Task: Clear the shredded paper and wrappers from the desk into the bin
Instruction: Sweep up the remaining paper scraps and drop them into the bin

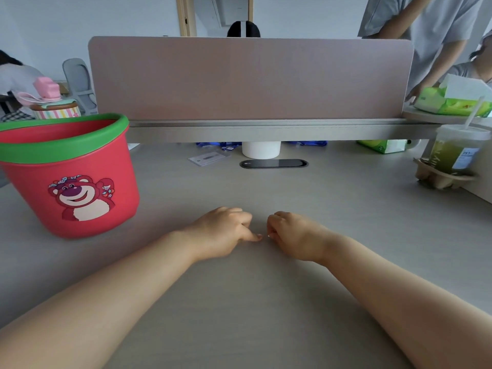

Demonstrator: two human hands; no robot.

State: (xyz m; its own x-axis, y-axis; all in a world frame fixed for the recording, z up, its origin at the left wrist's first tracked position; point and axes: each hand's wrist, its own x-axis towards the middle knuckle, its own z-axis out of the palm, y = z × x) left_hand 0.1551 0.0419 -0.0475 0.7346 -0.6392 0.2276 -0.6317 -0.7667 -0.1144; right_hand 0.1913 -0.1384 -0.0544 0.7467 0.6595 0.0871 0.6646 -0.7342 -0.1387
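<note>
Pale wood-grain desk (332,209) is seen bare of shreds and wrappers at its middle, where the left hand (223,233) and right hand (295,235) rest curled, nothing visibly held. The red bin (72,177) stands at the left edge. The clearing is judged finished; only withdrawal is called for.

A pinkish-brown divider panel (250,78) stands along the far edge of a pale desk (332,209); grey-white walls (127,20), wooden doorframe (186,16) behind.

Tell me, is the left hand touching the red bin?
Apart. The head view shows bare desk between the left hand and the red bin.
</note>
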